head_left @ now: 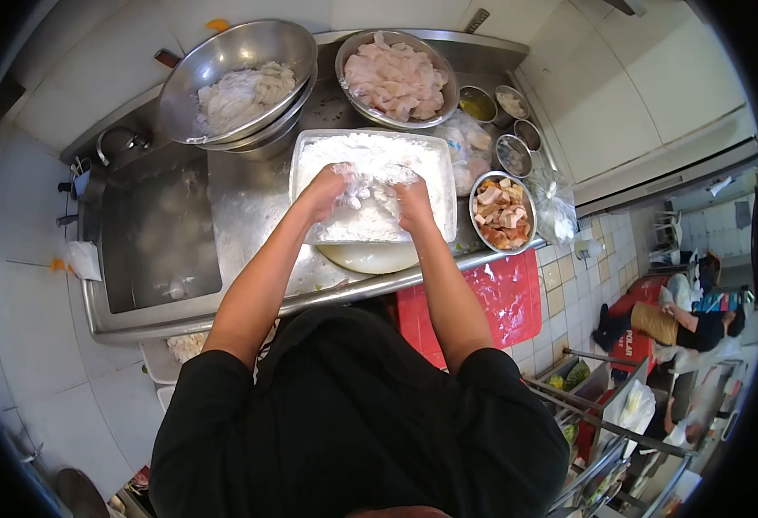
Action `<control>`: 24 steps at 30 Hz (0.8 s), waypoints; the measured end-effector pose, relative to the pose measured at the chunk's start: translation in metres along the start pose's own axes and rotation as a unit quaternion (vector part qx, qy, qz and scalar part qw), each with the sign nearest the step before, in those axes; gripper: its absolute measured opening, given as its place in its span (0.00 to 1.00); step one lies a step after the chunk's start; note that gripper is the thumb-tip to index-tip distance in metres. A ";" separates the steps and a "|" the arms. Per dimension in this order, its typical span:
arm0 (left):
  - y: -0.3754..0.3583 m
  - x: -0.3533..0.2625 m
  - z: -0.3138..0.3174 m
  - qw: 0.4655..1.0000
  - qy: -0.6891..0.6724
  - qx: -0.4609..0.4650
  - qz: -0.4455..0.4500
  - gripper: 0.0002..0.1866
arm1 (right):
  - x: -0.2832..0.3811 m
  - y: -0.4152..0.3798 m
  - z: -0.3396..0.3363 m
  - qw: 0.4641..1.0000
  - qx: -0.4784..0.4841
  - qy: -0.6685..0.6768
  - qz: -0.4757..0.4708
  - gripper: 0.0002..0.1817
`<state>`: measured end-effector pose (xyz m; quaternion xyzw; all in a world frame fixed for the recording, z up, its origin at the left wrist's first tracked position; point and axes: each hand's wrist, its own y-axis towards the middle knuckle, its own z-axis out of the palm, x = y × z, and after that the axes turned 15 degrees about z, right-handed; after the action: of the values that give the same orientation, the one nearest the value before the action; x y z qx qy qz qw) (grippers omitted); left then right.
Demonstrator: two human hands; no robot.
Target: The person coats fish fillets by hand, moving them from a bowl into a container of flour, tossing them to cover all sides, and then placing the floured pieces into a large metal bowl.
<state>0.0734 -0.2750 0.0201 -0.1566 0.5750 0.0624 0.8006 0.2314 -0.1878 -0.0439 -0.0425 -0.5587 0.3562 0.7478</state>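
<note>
Head view looks down on a stainless steel bench (249,207) where both hands work inside a rectangular white tray of flour (373,183). The left hand (331,188) is curled loosely over floured pieces in the middle of the tray, fingers bent and dusted white; the right hand (413,200) sits just beside it, fingers also bent down into the flour, seemingly gripping a piece, though what exactly it pinches is hidden by the coating. Behind the tray, a round steel bowl of pale raw meat pieces (396,78) is full, so I judge plenty is left to coat. To its left, a large tilted steel bowl (236,82) already holds a heap of white, flour-covered pieces, so a good share looks done. A small steel bowl of orange-brown chunks (501,211) stands right of the tray, untouched.
</note>
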 end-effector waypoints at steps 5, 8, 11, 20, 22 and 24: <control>0.004 0.006 -0.001 0.998 0.054 0.006 0.010 0.13 | 0.026 -0.022 0.008 0.976 -0.089 -0.191 -0.055 0.23; 0.018 0.025 -0.013 0.997 0.079 -0.021 0.012 0.13 | 0.064 -0.055 0.024 0.950 -0.107 -0.289 -0.040 0.19; 0.022 0.022 -0.017 0.996 0.090 -0.021 -0.010 0.13 | 0.068 -0.049 0.011 0.941 -0.081 -0.327 -0.027 0.18; 0.029 0.030 -0.014 0.986 0.162 0.025 0.020 0.16 | 0.030 -0.009 -0.015 0.961 -0.011 -0.269 -0.055 0.21; 0.026 0.024 -0.014 0.997 0.069 0.031 0.003 0.16 | 0.044 -0.024 -0.005 0.931 0.002 -0.351 -0.097 0.23; 0.019 0.013 -0.017 0.996 -0.085 0.013 -0.021 0.16 | 0.039 -0.017 -0.008 0.987 0.012 -0.162 -0.022 0.22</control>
<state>0.0572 -0.2632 0.0001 -0.1521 0.5020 0.0506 0.8499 0.2517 -0.1750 -0.0074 0.0372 -0.6687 0.3483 0.6559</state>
